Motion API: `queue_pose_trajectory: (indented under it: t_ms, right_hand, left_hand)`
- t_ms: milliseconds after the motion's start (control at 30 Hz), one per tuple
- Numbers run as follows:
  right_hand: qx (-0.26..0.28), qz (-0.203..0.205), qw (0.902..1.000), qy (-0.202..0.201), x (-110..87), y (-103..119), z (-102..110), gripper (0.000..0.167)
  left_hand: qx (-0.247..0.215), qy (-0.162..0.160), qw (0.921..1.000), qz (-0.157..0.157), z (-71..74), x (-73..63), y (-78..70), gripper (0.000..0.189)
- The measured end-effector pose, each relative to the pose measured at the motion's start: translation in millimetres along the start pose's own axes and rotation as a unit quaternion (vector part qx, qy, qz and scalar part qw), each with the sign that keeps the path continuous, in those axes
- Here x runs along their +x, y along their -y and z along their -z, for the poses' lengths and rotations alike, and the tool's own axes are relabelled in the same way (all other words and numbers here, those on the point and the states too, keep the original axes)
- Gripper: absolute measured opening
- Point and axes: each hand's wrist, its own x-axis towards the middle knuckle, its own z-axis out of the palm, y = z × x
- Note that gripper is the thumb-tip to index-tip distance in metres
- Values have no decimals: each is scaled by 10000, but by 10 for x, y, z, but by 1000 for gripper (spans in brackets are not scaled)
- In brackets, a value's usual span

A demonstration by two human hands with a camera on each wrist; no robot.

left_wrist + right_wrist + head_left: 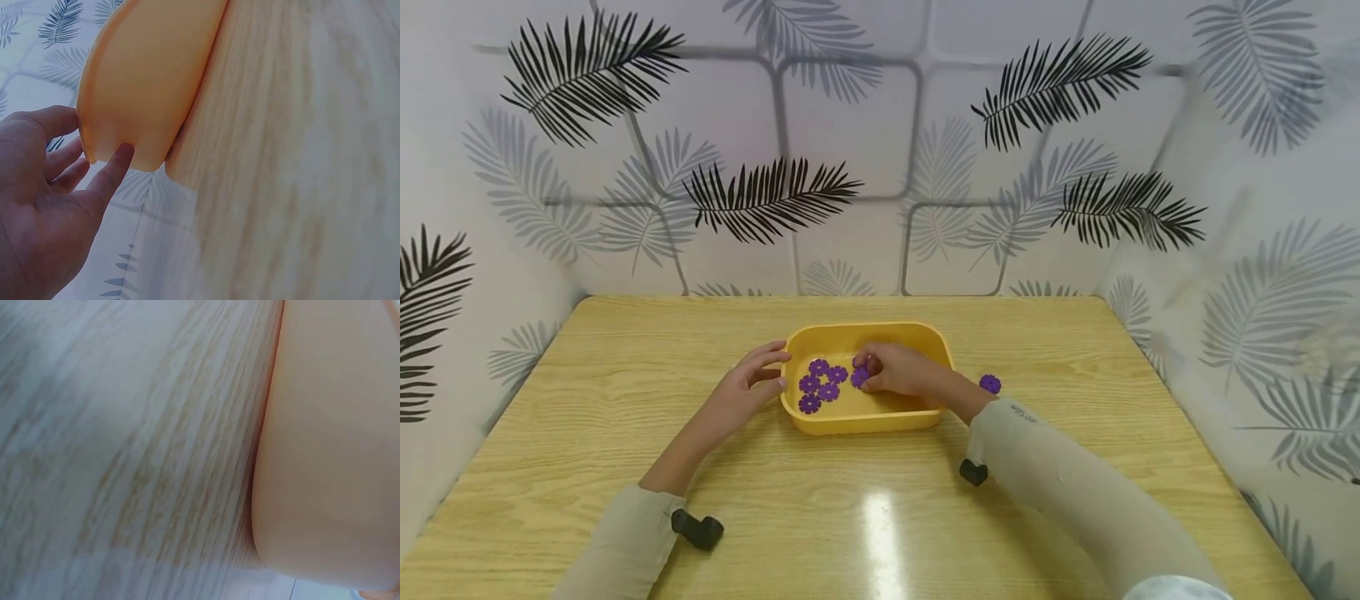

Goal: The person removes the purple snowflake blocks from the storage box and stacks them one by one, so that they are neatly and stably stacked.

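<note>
2 beige sleeves (1067, 479), dark lettering (1024, 413) on right one, 2 black wrist cameras (700, 531)

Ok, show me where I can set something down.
Bare table: in front of the yellow tray between the sleeves, left of the left hand, and right of the lone purple disc. Crowded: the tray's left half, with clustered discs, and its middle, where the right hand is.

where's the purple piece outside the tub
In the head view, the purple piece lies on the table, to the right of the tub, just beyond the right sleeve.
</note>
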Motion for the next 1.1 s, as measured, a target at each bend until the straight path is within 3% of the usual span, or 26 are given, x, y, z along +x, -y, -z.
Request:
queue_pose_trajectory:
  t_ms: [133,333,533,733,1100]
  right_hand:
    - [137,16,9999,100,-23,6,9,35]
    - [587,-104,9979,267,-31,14,5,30]
    - [420,48,9988,266,-29,12,28,33]
    - [59,310,9995,-60,-76,-10,106,37]
    - [-132,674,9955,-658,-248,0,310,37]
  left_hand:
    - [-1,29,10000,-5,15,-5,2,46]
    - [11,6,10000,53,30,-13,-12,45]
    - [-95,-20,9999,48,35,-15,-8,45]
    - [-189,50,9998,35,8,11,-8,46]
    - [-123,-15,9999,42,37,-15,16,46]
